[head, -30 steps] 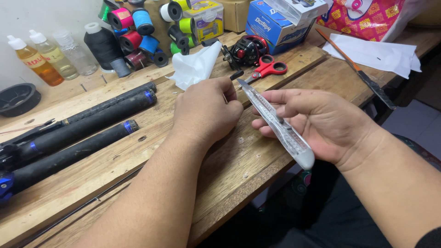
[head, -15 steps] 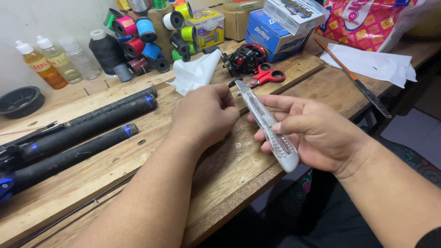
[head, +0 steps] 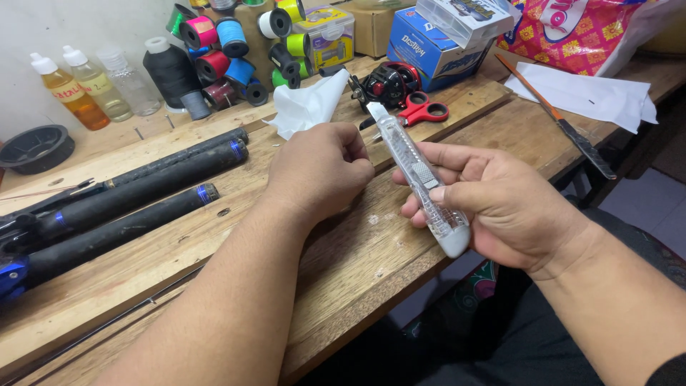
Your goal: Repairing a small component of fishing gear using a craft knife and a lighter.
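1. Head view, centre right of the frame: the right hand [head: 507, 207] is wrapped around a long clear plastic utility knife with a pale rounded end cap [head: 421, 182]. The fingers curl under the body and the thumb [head: 464, 189] presses on the slider on top, so the grip is closed on the knife.
2. The knife runs diagonally, its short blade tip pointing to the upper middle of the frame and its cap toward the lower right, above the edge of the worn wooden workbench [head: 343, 264].
3. Centre of the frame: the left hand [head: 318, 171] is curled into a loose fist, knuckles up, just beside the knife's blade end. Whether it pinches anything cannot be told.
4. Just above the left hand lies a crumpled white tissue [head: 311, 107]; right of it sit red-handled scissors [head: 421, 112] and a black and red fishing reel [head: 389, 82].
5. Left of the frame: dark rod sections with blue rings [head: 143, 189] lie across the bench.
6. Upper left: coloured thread spools [head: 229, 53] and small clear bottles [head: 93, 86] stand near the wall.
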